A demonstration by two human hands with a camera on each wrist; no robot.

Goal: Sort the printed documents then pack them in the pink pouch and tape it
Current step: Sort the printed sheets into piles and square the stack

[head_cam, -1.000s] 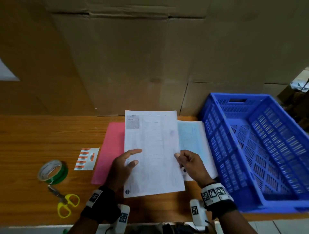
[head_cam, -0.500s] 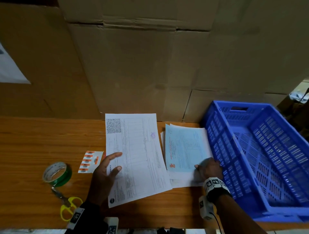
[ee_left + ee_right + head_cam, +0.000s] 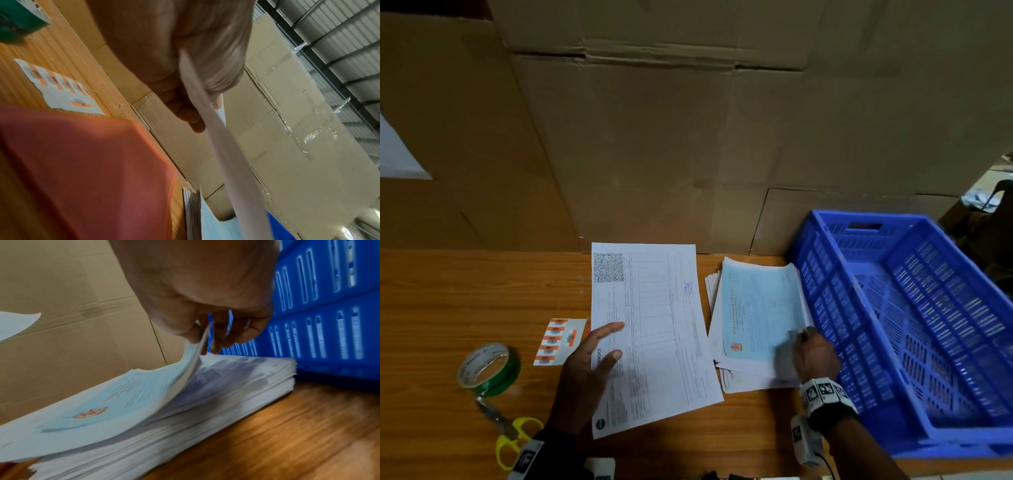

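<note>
My left hand [image 3: 616, 341] holds a white invoice sheet [image 3: 654, 335] by its left edge, just above the table. In the left wrist view the thumb and fingers [image 3: 185, 112] pinch this sheet [image 3: 232, 162] over the pink pouch [image 3: 82, 170]. The invoice hides the pouch in the head view. To the right lies a stack of printed documents [image 3: 743, 377] with a light blue sheet [image 3: 756, 308] on top. My right hand [image 3: 803, 337] pinches that blue sheet's near right corner. In the right wrist view the hand [image 3: 203, 340] lifts the blue sheet [image 3: 123, 394] off the stack [image 3: 226, 386].
A blue slotted crate [image 3: 893, 308] stands against the stack's right side. Left of the invoice lie an orange label sheet [image 3: 558, 341], a green tape roll [image 3: 489, 368] and yellow-handled scissors [image 3: 510, 435]. Tall cardboard boxes [image 3: 688, 154] wall off the table's back edge.
My left hand carried the invoice leftward over the pink pouch. My right hand let go of it, went to the stack and took hold of the blue sheet's corner.
</note>
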